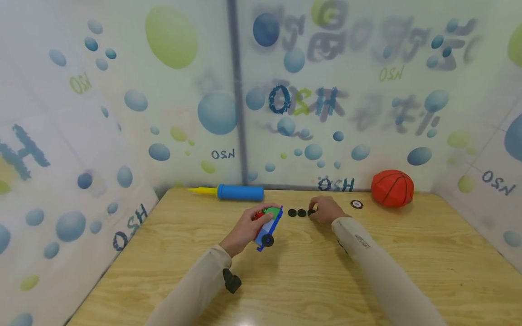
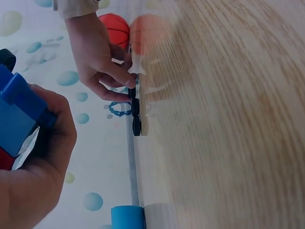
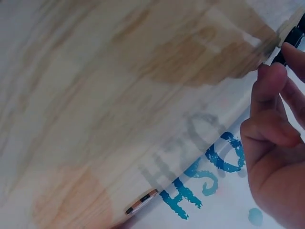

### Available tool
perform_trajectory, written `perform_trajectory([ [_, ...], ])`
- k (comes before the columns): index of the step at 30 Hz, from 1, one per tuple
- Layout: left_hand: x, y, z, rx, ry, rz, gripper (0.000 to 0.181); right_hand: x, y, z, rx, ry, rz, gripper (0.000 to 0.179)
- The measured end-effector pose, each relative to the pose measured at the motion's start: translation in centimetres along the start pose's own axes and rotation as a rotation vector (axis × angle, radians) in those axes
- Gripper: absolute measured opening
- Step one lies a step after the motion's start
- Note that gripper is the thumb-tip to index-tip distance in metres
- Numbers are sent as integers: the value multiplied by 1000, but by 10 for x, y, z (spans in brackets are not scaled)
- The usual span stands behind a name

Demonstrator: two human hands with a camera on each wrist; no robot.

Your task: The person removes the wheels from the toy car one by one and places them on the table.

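My left hand (image 1: 241, 230) holds a small toy car (image 1: 267, 227) above the table, tilted. It has blue, green and red parts, and a black wheel (image 1: 267, 240) shows on its near side. In the left wrist view the toy's blue body (image 2: 21, 112) sits between thumb and curled fingers. At the far part of the table my right hand (image 1: 329, 210) pinches a small black wheel (image 1: 311, 212) between thumb and fingertips. Two more black wheels, a left one (image 1: 292, 213) and a middle one (image 1: 302, 213), lie flat in a row beside it.
A blue hand pump (image 1: 241, 193) with a yellow nozzle (image 1: 205, 190) lies along the back edge at left. Right of my right hand are a black-and-white round chip (image 1: 356, 204) and a crumpled red basketball (image 1: 392, 189). Patterned walls stand behind the wooden table (image 1: 310, 280).
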State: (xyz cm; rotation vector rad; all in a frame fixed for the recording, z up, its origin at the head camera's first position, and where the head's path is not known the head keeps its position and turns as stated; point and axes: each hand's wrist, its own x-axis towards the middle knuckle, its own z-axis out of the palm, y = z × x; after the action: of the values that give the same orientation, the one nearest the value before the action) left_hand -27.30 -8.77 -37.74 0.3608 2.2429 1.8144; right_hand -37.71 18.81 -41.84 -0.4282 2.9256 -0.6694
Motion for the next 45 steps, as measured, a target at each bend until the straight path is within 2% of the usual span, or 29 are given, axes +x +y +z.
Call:
perform_trajectory([
  [6, 0, -3, 0, -17, -7, -5, 38, 1, 0, 2, -3, 6, 11, 24],
  [13, 0, -4, -1, -20, 6, 22, 35, 3, -1, 3, -2, 7, 19, 24],
  [21, 2, -2, -3, -32, 12, -1, 34, -5, -4, -4, 95, 0, 32, 38],
  [29, 2, -1, 1, -91, 27, -24, 37, -36, -9, -23, 113, 45, -129, 15],
  [37, 3, -2, 0, -111, 50, -27, 38, -66, -29, -35, 270, -2, -277, 14],
  [45, 5, -5, 6, -183, 48, -39, 38, -89, -60, -30, 428, -25, -401, 14],
])
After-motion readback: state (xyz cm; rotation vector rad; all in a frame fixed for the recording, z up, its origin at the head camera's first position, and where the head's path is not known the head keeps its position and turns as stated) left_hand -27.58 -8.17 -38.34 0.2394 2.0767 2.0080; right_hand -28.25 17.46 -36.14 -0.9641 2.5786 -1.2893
